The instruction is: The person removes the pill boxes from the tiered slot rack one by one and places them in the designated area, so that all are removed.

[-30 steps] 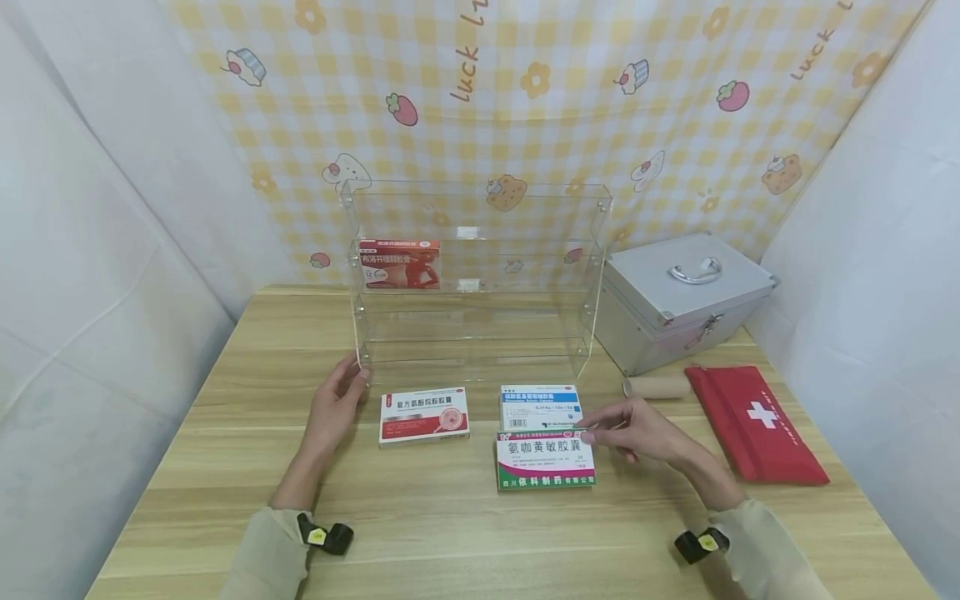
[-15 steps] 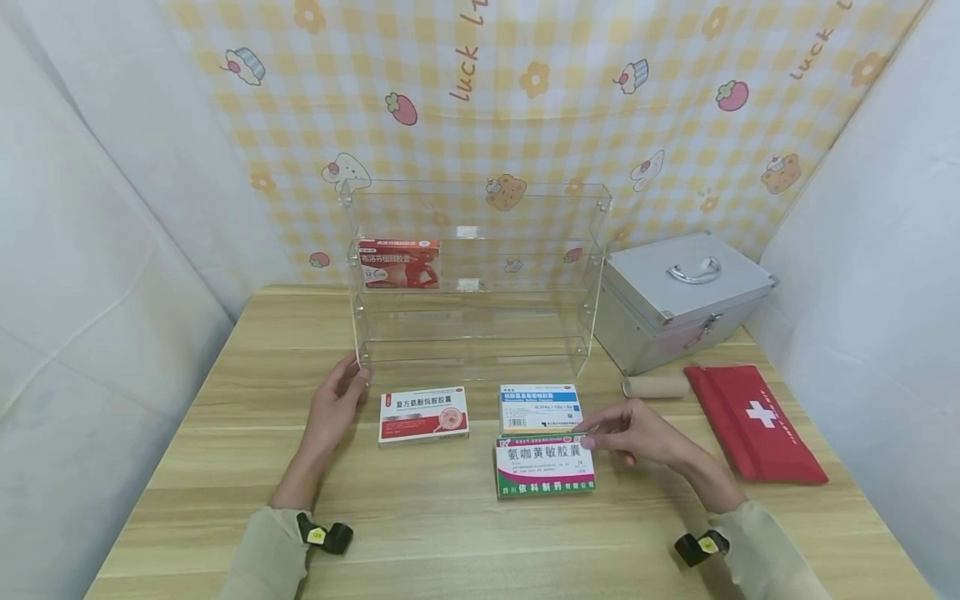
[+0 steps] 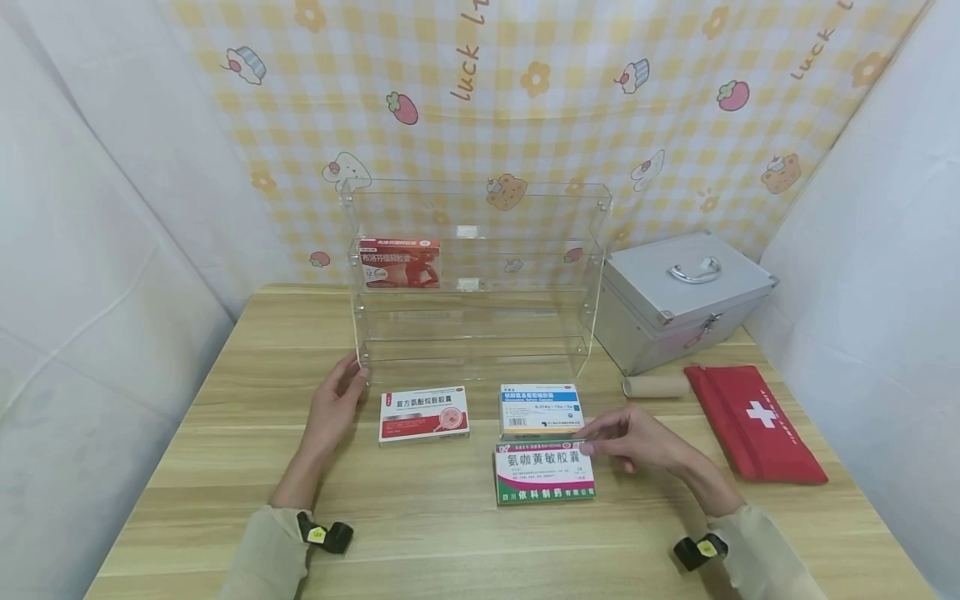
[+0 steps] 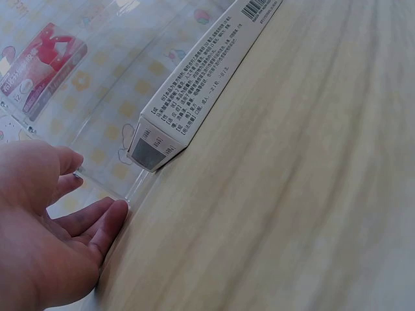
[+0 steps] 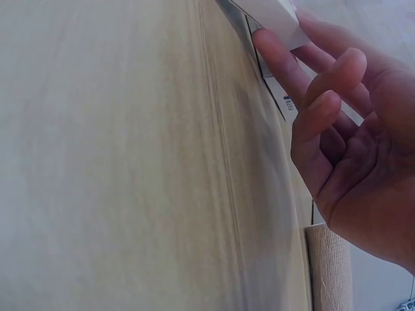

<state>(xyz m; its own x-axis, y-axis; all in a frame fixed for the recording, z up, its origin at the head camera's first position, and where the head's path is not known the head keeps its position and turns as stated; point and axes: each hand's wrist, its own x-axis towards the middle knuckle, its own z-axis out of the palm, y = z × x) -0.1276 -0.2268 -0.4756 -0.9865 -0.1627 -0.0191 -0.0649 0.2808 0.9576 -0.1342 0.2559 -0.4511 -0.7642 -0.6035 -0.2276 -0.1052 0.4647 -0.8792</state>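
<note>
The top right corner of a green, pink and white capsule box (image 3: 545, 473) is pinched between the thumb and fingers of the right grip (image 3: 637, 437). Most of that box is seen to the left of the right grip, with its big letters facing up. Whether its bottom is touching the desk (image 3: 420, 533) cannot be told. Just past it, up and to the left of the right grip, a blue and white glucosamine capsule box (image 3: 540, 406) is seen lying flat.

The low left corner of a clear plastic rack (image 3: 471, 338) is touched by the left grip (image 3: 333, 404), whose fingers are kept apart and a little bent. Near the left grip, just to its right, a red and white capsule box (image 3: 422, 415) is laid on the desk. Higher up and to the right of the left grip, a red ibuprofen box (image 3: 400, 265) is held up at the left end of a rack shelf.

Past the right grip, a cardboard tube (image 3: 656, 387) is set down, and behind that a silver metal case (image 3: 686, 292) is placed beside the rack. To the right of the right grip, a red first-aid pouch (image 3: 757, 425) with a white cross is laid flat.
</note>
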